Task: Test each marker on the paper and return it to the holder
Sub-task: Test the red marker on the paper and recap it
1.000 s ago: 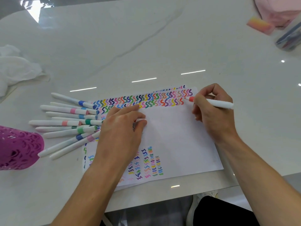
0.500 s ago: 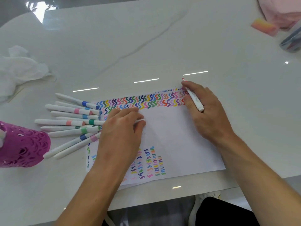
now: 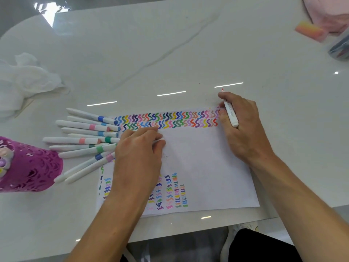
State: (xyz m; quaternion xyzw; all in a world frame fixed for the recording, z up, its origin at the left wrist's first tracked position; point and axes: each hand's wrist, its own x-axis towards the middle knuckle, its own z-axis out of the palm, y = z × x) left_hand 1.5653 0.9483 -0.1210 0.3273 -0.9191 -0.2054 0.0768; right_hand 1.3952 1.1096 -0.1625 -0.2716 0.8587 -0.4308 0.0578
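Observation:
A white paper [image 3: 198, 167] lies near the table's front edge, with two rows of coloured squiggles along its top and short columns at the bottom. My right hand [image 3: 245, 133] rests on the paper's top right corner and grips a white marker [image 3: 231, 116]. The marker's red tip points away from me, past the paper's edge. My left hand [image 3: 137, 154] presses on the paper's left part, fingers curled round a small white piece that looks like a cap [image 3: 160, 140]. Several capped white markers [image 3: 85, 140] lie fanned out left of the paper. The purple cut-out holder [image 3: 32, 165] stands at the far left.
A crumpled white tissue [image 3: 24, 82] lies at the left on the white marble table [image 3: 170, 44]. At the far right corner are a pink cloth [image 3: 326, 12], an orange-pink block [image 3: 309, 31] and a clear container [image 3: 340, 48]. The table's front edge runs just below the paper.
My right hand has swung the marker from a writing pose, tip on the squiggle row, to lying along the hand with the tip pointing away. The left hand stays put.

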